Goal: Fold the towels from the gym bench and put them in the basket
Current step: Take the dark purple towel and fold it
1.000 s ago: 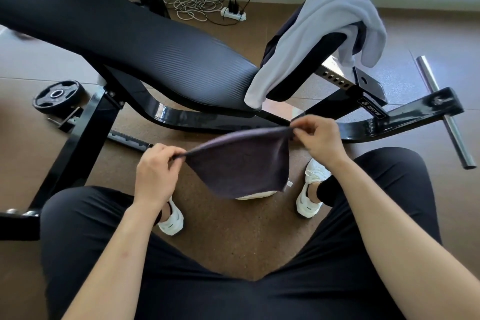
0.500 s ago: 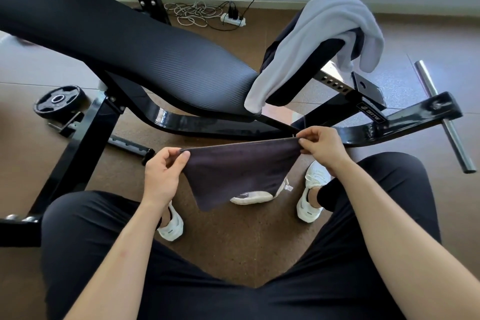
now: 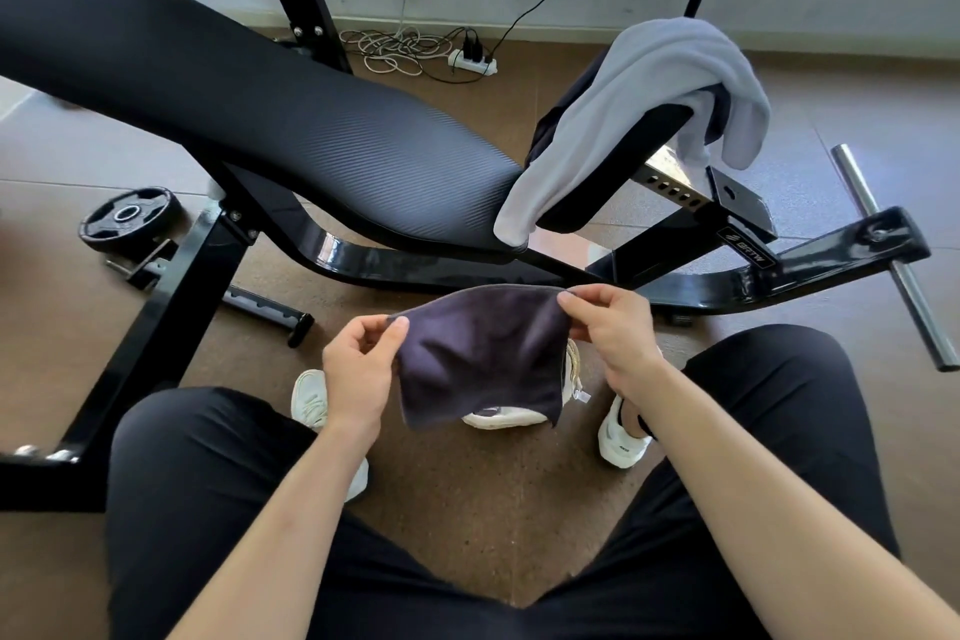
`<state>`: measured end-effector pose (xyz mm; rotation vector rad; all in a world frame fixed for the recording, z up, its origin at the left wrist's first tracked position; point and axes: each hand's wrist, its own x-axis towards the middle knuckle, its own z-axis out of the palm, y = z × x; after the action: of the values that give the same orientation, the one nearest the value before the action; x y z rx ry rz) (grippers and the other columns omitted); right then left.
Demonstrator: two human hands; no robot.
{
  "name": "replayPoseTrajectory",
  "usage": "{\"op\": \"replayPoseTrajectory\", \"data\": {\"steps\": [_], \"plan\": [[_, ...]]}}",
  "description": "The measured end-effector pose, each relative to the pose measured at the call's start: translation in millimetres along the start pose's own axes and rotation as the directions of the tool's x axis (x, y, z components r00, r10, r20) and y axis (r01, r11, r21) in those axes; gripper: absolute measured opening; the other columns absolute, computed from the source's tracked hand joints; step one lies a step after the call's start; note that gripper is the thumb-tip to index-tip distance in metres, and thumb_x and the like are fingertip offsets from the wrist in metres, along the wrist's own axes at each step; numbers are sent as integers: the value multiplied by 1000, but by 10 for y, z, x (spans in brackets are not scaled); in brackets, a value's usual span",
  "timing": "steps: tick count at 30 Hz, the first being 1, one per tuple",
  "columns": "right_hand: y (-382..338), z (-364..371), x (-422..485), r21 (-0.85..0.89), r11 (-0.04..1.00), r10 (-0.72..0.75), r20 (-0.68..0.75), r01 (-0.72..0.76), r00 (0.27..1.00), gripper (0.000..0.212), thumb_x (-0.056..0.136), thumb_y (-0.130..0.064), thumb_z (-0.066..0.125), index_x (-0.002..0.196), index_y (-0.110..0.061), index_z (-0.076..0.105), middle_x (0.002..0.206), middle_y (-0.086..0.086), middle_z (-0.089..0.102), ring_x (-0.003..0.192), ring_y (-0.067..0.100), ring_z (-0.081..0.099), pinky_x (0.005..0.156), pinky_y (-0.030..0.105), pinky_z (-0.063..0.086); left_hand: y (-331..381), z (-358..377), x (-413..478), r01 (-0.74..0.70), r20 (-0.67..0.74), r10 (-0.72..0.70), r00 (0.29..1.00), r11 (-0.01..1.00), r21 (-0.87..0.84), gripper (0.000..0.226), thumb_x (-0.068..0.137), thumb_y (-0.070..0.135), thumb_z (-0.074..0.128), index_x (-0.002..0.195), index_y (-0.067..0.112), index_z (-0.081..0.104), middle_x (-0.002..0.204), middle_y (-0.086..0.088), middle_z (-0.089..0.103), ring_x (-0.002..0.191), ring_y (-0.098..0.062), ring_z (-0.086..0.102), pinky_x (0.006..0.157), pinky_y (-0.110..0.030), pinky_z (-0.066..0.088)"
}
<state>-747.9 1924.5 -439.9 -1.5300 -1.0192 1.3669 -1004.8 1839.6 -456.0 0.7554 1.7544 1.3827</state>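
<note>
A small dark grey towel [image 3: 480, 348] hangs folded between my hands above the floor. My left hand [image 3: 358, 369] pinches its left top corner and my right hand [image 3: 613, 327] pinches its right top corner. Below the towel a white woven basket [image 3: 511, 416] is mostly hidden by the cloth. A light grey towel [image 3: 639, 104] lies draped over the raised seat end of the black gym bench [image 3: 291, 120], with a dark cloth [image 3: 561, 120] partly showing under it.
The bench's black steel frame [image 3: 675, 286] runs across the floor just beyond my hands. A weight plate [image 3: 130, 218] lies at left, a steel bar [image 3: 893, 255] sticks out at right. A power strip [image 3: 470, 60] with cables sits by the wall. My knees flank the basket.
My hands have come closer together, so the dark towel now hangs narrower and slack. My left hand moved right and the view shifted slightly.
</note>
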Motion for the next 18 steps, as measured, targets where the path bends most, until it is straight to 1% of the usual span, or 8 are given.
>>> {"op": "replayPoseTrajectory", "data": {"steps": [2, 4, 8, 10, 14, 16, 18], "plan": [[15, 88, -69, 26, 1000, -7, 54, 6, 998, 5, 89, -9, 75, 86, -12, 75, 80, 4, 73, 75, 14, 66, 71, 28, 55, -21, 59, -41, -4, 39, 4, 999, 1000, -1, 3, 89, 23, 77, 88, 24, 74, 89, -8, 75, 87, -29, 71, 86, -61, 58], [24, 158, -139, 32, 999, -18, 123, 15, 992, 10, 90, -7, 74, 85, -16, 75, 77, 0, 74, 74, 11, 67, 68, 24, 53, -34, 118, -85, -34, 92, 33, 995, 999, 16, 5, 88, 21, 77, 87, 26, 75, 88, -6, 76, 85, -25, 70, 87, -60, 58], [78, 262, -248, 15, 1000, -17, 238, 14, 971, 12, 90, -6, 74, 88, -17, 76, 82, 3, 75, 80, 15, 68, 73, 30, 54, -24, 206, -196, -97, 205, 83, 975, 994, 55, 12, 91, 13, 74, 95, 25, 76, 91, -5, 77, 90, -28, 73, 86, -56, 60], [117, 304, -285, -14, 1000, -2, 274, 6, 962, 11, 89, -8, 76, 91, -18, 78, 86, 4, 77, 83, 16, 70, 73, 32, 54, -22, 235, -235, -117, 240, 93, 966, 990, 85, 12, 93, 13, 73, 100, 23, 76, 93, -1, 77, 92, -24, 74, 86, -52, 61], [147, 356, -348, -84, 996, -14, 330, 44, 944, 12, 90, -11, 75, 100, -17, 78, 91, 2, 78, 89, 16, 74, 75, 27, 56, -1, 280, -287, -166, 296, 117, 948, 975, 148, 14, 93, 16, 73, 102, 26, 75, 94, 4, 77, 93, -14, 74, 85, -41, 62], [159, 378, -379, -102, 993, -25, 356, 65, 934, 14, 90, -9, 75, 103, -15, 77, 93, 1, 78, 91, 15, 75, 77, 26, 58, 12, 292, -326, -211, 325, 140, 935, 958, 195, 14, 92, 16, 73, 104, 25, 75, 95, 7, 76, 92, -9, 73, 84, -34, 62], [178, 395, -398, -123, 987, -45, 385, 100, 922, 17, 88, -9, 76, 105, -14, 76, 95, 0, 78, 92, 14, 75, 81, 28, 59, 11, 293, -338, -250, 351, 162, 922, 943, 221, 17, 92, 15, 73, 107, 22, 76, 98, 7, 76, 94, -8, 73, 84, -32, 62]]}}
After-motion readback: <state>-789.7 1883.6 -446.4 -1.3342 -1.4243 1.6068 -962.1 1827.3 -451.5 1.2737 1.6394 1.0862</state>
